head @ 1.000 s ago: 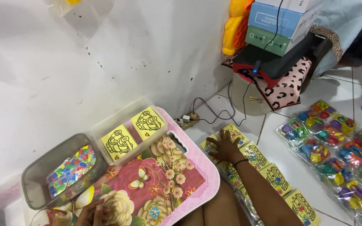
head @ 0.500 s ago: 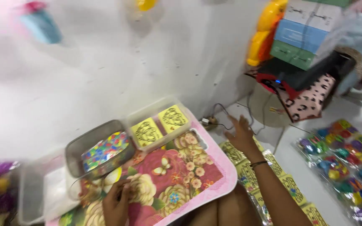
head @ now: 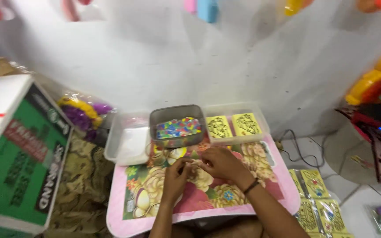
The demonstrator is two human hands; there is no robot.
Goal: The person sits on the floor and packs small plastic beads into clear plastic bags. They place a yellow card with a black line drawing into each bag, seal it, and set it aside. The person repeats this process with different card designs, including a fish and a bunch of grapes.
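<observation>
Right hand (head: 219, 164) moved from floor packets onto floral tray (head: 261, 194), meeting left hand (head: 176, 176); fingertips of both pinch something tiny and hidden, seemingly light and slippery.

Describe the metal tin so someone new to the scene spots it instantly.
Start at the pink floral tray table where both hands work. Along its far edge, against the white wall, sits a row of containers. The metal tin is the grey rectangular one in the middle, heaped with small multicoloured pieces, between a clear plastic tub on its left and a clear tray of yellow patterned cards on its right.
</observation>
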